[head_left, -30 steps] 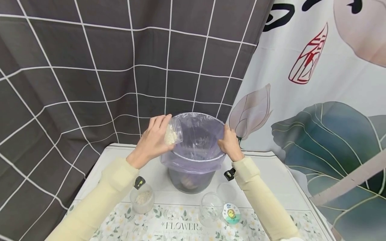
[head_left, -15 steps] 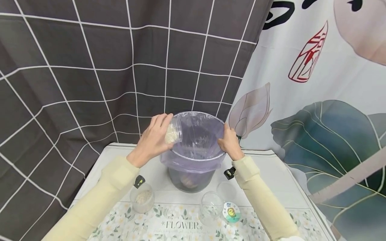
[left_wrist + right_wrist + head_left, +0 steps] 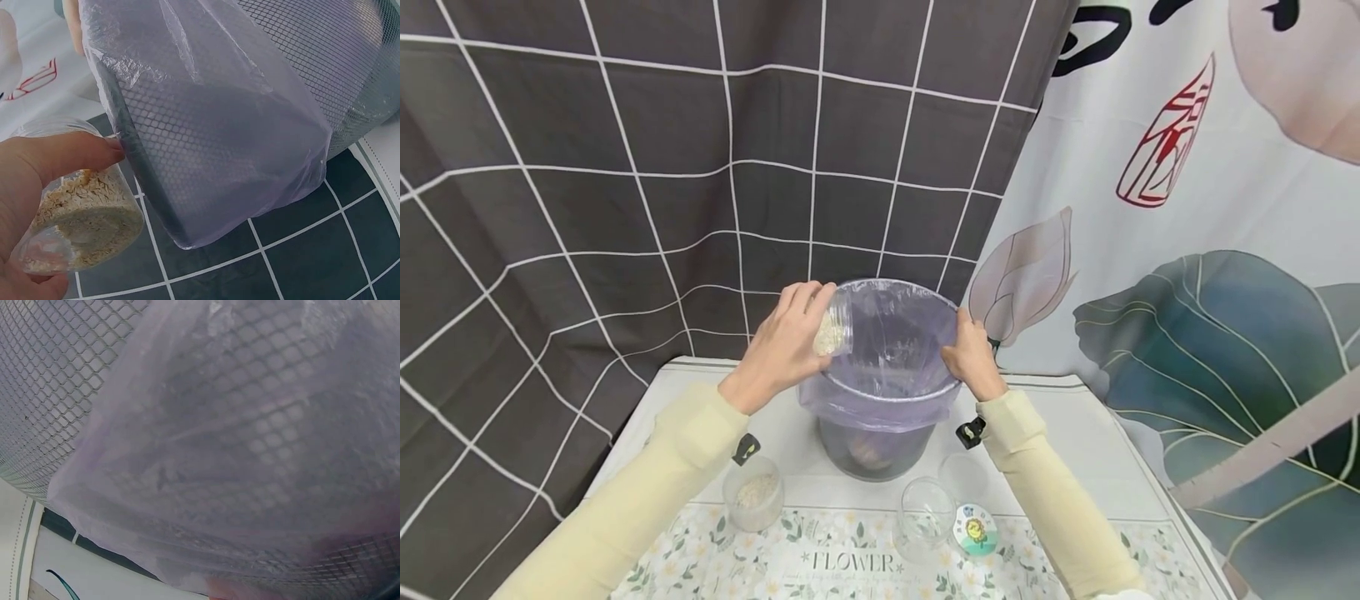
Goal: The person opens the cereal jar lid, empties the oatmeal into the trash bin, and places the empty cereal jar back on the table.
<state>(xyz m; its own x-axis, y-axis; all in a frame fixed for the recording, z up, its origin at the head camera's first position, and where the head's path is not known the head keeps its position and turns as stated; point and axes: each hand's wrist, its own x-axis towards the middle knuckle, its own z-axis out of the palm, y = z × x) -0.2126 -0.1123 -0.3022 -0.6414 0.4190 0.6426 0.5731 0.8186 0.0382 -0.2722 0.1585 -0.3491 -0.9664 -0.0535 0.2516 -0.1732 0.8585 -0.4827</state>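
Note:
My left hand (image 3: 781, 346) grips a clear jar (image 3: 832, 332) at the left rim of a mesh wastebasket (image 3: 876, 460). Tilted on its side, the jar leans with its mouth toward the basket's opening. Pale flaky bits (image 3: 94, 194) lie inside it in the left wrist view, where the thumb (image 3: 75, 153) crosses its side. A thin purple bag (image 3: 880, 412) lines the basket and folds over its rim. On the right, my right hand (image 3: 972, 354) grips the rim through the bag. The right wrist view shows mostly bag (image 3: 206, 462) and mesh (image 3: 50, 381), its fingers largely hidden.
A clear container (image 3: 754, 493) with pale bits stands at the front left. Toward the front right are another clear container (image 3: 925, 521), a round lid with a flower picture (image 3: 976, 531) and a clear disc (image 3: 964, 477). A grid-patterned curtain (image 3: 775, 200) hangs behind.
My left hand and the jar have shifted very slightly right over the rim, and the bits inside have shifted a little. My right hand and the basket stay put.

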